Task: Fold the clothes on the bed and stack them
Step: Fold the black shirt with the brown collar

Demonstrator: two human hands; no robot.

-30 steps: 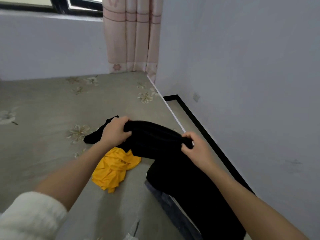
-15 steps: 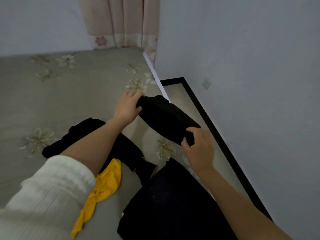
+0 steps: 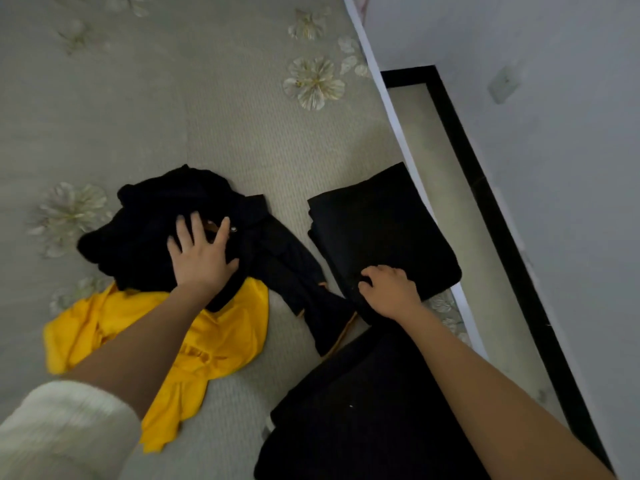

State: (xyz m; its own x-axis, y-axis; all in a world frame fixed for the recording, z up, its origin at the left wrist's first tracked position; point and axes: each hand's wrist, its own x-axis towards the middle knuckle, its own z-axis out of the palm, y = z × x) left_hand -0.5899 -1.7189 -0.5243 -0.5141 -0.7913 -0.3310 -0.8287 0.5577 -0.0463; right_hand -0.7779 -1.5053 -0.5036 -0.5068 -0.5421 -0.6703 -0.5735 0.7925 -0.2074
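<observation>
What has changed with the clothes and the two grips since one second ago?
The folded black garment, held up in both grips before, now lies on the bed toward its right edge. The left grip let go and moved left onto the black heap; the right grip still holds the near edge. The yellow garment stayed.

Grey wall (image 3: 536, 133), black skirting (image 3: 512, 265)
</observation>
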